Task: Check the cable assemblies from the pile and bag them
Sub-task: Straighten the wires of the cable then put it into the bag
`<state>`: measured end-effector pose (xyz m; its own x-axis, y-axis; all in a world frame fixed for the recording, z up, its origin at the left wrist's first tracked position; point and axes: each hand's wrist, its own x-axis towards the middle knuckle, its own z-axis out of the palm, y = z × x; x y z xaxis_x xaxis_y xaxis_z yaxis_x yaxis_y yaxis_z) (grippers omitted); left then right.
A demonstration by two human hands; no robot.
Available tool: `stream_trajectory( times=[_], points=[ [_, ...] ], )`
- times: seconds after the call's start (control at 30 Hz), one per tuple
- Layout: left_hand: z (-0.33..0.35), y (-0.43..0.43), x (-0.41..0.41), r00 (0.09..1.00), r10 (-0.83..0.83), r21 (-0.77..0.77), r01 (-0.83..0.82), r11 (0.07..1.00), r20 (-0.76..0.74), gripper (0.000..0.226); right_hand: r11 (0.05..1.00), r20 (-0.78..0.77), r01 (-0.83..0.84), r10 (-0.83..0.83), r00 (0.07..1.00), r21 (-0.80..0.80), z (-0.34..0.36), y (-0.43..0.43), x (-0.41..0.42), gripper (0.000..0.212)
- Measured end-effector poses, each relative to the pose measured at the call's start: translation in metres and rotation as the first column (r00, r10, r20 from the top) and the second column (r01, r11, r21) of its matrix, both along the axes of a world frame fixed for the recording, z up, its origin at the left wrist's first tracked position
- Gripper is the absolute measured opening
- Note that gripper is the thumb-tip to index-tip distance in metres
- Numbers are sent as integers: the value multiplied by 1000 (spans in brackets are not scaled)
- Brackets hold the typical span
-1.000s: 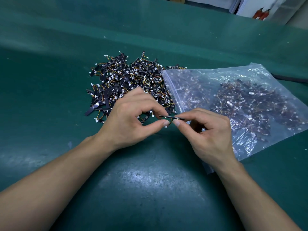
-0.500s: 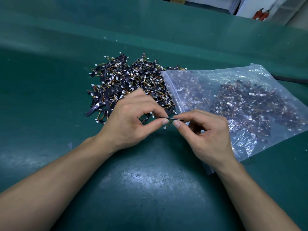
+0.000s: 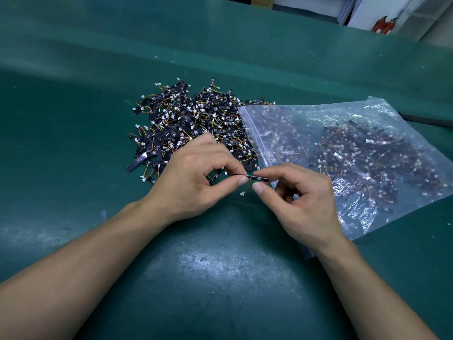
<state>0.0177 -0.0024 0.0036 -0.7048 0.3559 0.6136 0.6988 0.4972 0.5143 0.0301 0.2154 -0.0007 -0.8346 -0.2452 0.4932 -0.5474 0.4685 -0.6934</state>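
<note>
Pinching the cable assembly [image 3: 257,178] at frame centre by its ends with your left hand [image 3: 193,177] and right hand [image 3: 301,200], you now have its white plug [image 3: 242,193] dangling clear, hidden a second ago, so checking continues before the bag [image 3: 355,123] at right.

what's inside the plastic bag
Many cable assemblies show through the plastic bag, heaped toward its right. The right hand covers the bag's near left corner, so anything there cannot be seen.
</note>
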Motion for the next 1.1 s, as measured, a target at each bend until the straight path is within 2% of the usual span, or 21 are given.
stream_trajectory(
  times=[0.27, 0.67, 1.1],
  points=[
    [0, 0, 1, 999, -26, -8, 26, 1000, 26, 9, 1000, -37, -16, 17, 999, 18, 1, 0, -1, 4],
    [0, 0, 1, 1000, -9, 9, 8, 1000, 8, 9, 1000, 11, -1, 1, 1000, 1, 2, -1, 2, 5],
    [0, 0, 2, 999, -26, 8, 25, 1000, 31, 6, 1000, -62, -4, 5, 998, 16, 3, -1, 0, 6]
  ],
)
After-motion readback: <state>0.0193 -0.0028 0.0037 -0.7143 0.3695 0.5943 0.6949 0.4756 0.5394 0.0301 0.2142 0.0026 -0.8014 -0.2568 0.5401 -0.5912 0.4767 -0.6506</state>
